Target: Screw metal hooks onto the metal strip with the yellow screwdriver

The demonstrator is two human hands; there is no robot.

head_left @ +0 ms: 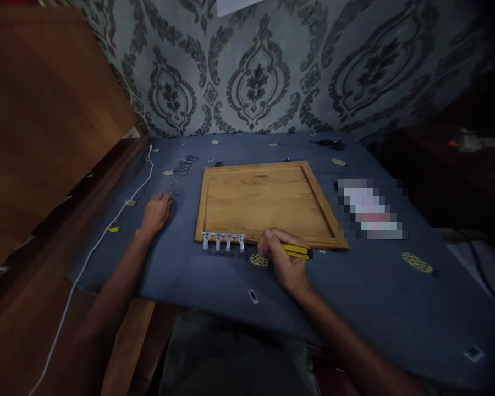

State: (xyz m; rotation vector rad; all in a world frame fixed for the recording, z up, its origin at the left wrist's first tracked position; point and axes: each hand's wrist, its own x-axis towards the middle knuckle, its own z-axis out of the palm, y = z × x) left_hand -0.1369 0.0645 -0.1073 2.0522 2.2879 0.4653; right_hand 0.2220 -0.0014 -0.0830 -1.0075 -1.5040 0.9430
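Observation:
A framed wooden board [259,201] lies flat on the blue cloth. Along its near left edge sits a metal strip with several hooks or clips [224,241]. My right hand [286,258] is closed around a tool with a yellow-and-black handle [297,251] at the board's near edge, right of the strip. The tool's tip is hidden by my fingers, so its kind does not show. My left hand [155,212] rests on the cloth left of the board, fingers curled together. Tiny screw-like pieces [173,183] lie just beyond its fingertips; what the fingers pinch is too small to make out.
Several metal pieces [186,164] lie behind my left hand. A white cable [107,225] runs down the left side, near a small yellow object [114,229]. A black object [330,143] lies at the back. Right of the board is a blurred flat item [371,212].

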